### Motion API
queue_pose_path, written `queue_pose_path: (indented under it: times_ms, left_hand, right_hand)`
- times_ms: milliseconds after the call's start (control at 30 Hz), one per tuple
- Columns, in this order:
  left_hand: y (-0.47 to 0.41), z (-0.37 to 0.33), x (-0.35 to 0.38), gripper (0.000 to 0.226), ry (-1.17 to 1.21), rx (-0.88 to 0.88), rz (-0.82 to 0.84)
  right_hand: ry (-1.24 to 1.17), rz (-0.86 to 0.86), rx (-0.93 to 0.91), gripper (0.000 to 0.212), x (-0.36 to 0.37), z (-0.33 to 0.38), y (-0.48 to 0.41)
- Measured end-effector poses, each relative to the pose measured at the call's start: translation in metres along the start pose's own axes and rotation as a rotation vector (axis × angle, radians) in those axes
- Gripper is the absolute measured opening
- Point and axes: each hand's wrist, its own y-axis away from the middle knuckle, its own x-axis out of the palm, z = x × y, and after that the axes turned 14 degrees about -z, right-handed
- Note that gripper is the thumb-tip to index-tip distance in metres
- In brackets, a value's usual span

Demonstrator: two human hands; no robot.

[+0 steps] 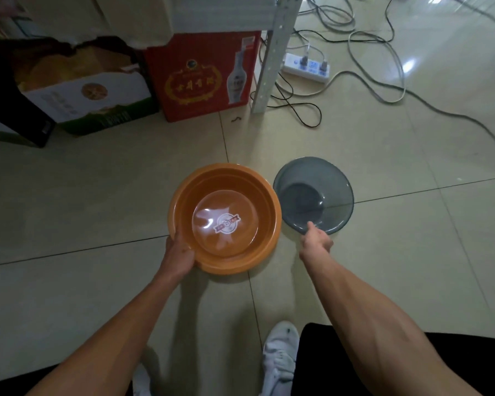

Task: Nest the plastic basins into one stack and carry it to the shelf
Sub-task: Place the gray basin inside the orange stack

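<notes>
An orange plastic basin (265, 207) sits on the tiled floor in the middle of the view, with a round sticker on its bottom. It looks like two orange basins nested, since a second rim shows inside. My left hand (180, 252) grips its near-left rim. To its right lies a smaller translucent grey basin (336, 185), rim touching the orange one. My right hand (316, 240) pinches the grey basin's near rim.
A grey metal shelf post (270, 64) stands at the back. Beside it are a red carton (200, 78) and a white-green box (97, 101). A power strip (306, 67) and several loose cables (383, 90) cross the floor at the back right. My white shoe (280, 358) is below.
</notes>
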Motion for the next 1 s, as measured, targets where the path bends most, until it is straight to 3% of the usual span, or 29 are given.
queue_pose_path:
  times_ms: [167,267,400,533,700,833,1000]
  left_hand:
    - [0.001,-0.002,-0.003,0.051,-0.095,-0.113,0.099]
    - [0.013,-0.011,-0.007,0.051,-0.163,-0.086,0.138]
    - [0.028,-0.031,-0.017,0.045,-0.197,-0.032,0.126]
    - [0.027,-0.045,-0.03,0.059,-0.079,-0.242,-0.122]
    - [0.004,-0.056,-0.04,0.045,0.149,-0.365,-0.31]
    - [0.018,-0.054,-0.041,0.048,0.132,-0.334,-0.317]
    - [0.028,-0.04,-0.028,0.057,-0.083,-0.056,-0.161]
  right_hand:
    - [-0.122,-0.123,0.005,0.032,-0.015,0.029,0.015]
    - [-0.23,-0.157,-0.009,0.033,-0.019,0.054,0.031]
    - [-0.226,0.012,-0.212,0.017,-0.019,0.058,0.064]
    - [-0.052,0.214,-0.45,0.022,-0.012,0.033,0.089]
    - [0.252,0.458,-0.658,0.022,-0.025,-0.013,0.129]
    - [0.401,0.478,-0.677,0.018,-0.029,-0.036,0.127]
    - [0.635,0.468,-0.753,0.007,-0.024,-0.042,0.122]
